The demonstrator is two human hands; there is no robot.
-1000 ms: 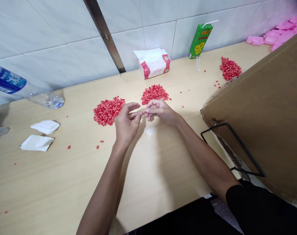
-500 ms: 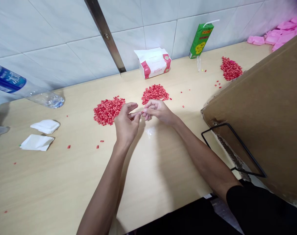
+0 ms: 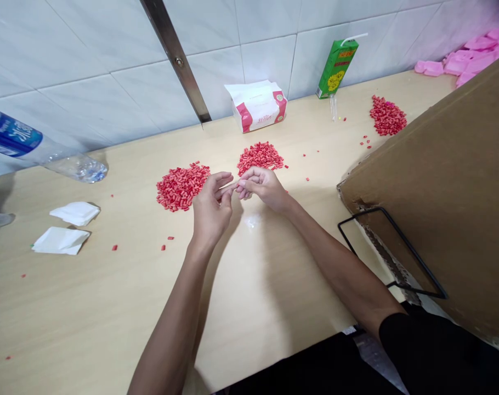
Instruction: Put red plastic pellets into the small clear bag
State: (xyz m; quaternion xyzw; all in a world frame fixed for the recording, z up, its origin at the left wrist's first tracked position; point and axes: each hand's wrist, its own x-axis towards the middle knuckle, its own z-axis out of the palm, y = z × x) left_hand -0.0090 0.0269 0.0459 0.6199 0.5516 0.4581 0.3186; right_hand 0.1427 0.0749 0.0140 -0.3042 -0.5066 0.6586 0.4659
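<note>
My left hand and my right hand are raised together above the pale wooden table, their fingertips almost meeting. My left hand's fingers are apart, with nothing visible in them. The right hand's fingers are curled together, and anything small between them is hidden. Nearest my left hand lies a pile of small red plastic pellets. A second red pile sits just beyond my right hand, and a third lies farther right. Loose pellets are scattered about.
A white tissue pack and a green drink carton stand by the tiled wall. A plastic water bottle lies at left, near two white tissues. A cardboard box and black wire frame stand at right, with pink pieces behind.
My right hand has shifted slightly left, toward my left hand. My left hand has barely moved, and the red piles look unchanged.
</note>
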